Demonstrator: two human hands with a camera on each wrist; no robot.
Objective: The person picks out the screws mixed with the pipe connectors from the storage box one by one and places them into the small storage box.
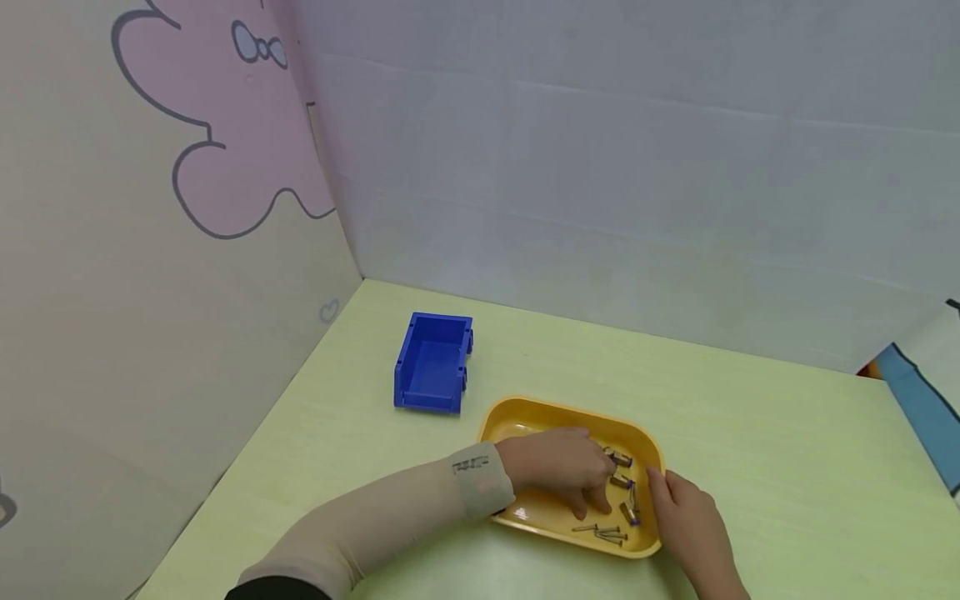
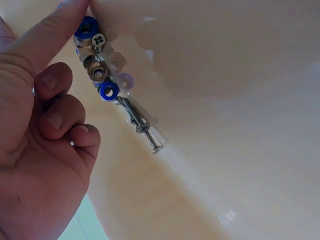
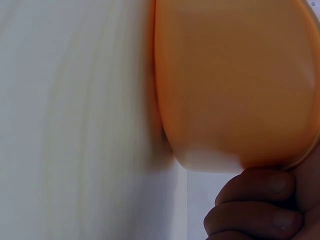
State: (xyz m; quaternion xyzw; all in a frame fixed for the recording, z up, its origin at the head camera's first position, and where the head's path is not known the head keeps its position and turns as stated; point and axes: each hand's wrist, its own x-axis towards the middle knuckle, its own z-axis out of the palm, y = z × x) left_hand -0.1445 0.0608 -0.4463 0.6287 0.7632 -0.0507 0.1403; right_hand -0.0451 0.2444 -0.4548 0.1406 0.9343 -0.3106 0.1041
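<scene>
In the head view a yellow tray point(image 1: 525, 407) holds several brass fittings with blue rings point(image 1: 628, 513) and a few screws point(image 1: 609, 533). My left hand point(image 1: 562, 463) reaches into the tray beside the fittings. The left wrist view shows this hand point(image 2: 45, 125) with its index finger extended to the fittings point(image 2: 98, 71) and the other fingers curled; screws point(image 2: 142, 127) lie beside them. My right hand point(image 1: 693, 525) grips the tray's right end, thumb over the rim. In the right wrist view its curled fingers point(image 3: 255, 202) are against the tray's outer wall point(image 3: 230, 90).
A blue bin point(image 1: 432, 367) stands on the pale green table point(image 1: 780, 433), behind and to the left of the tray. A grey-white wall point(image 1: 600, 167) rises behind the table, and a panel with a pink drawing point(image 1: 225, 175) stands at the left.
</scene>
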